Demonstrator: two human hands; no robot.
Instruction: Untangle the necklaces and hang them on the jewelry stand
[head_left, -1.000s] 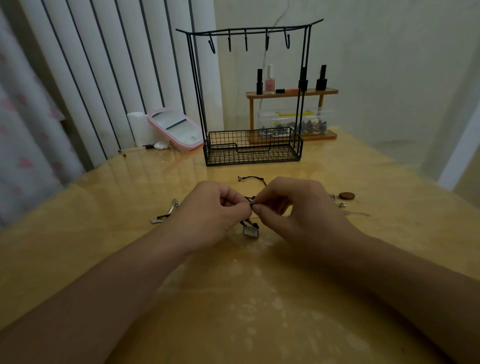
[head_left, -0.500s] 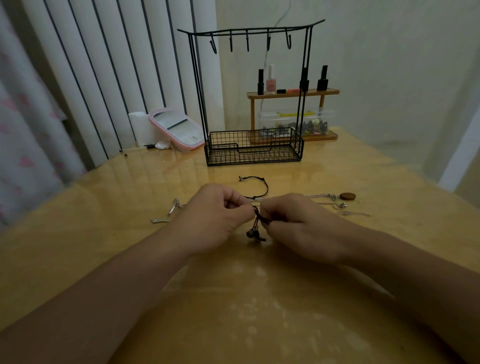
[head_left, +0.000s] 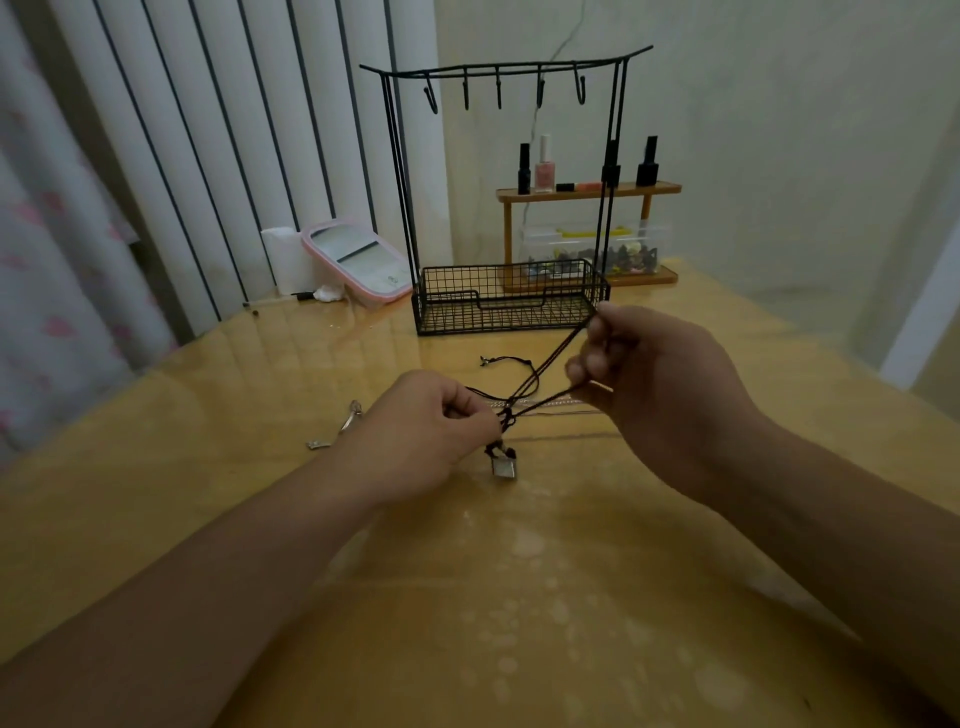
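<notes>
Cord of a dark necklace is stretching taut between the two hands above the yellow table: the left hand is pinching its knotted end, with a small square pendant dangling just below, while the right hand is gripping the strands in curled fingers, raised nearer the black wire jewelry stand. More chain pieces are lying on the table beside the left hand.

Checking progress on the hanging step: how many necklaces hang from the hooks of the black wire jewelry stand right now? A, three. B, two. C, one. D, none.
D: all the hooks on the black wire jewelry stand are bare, and the dark cord necklace is stretched between the left hand and right hand.
</notes>
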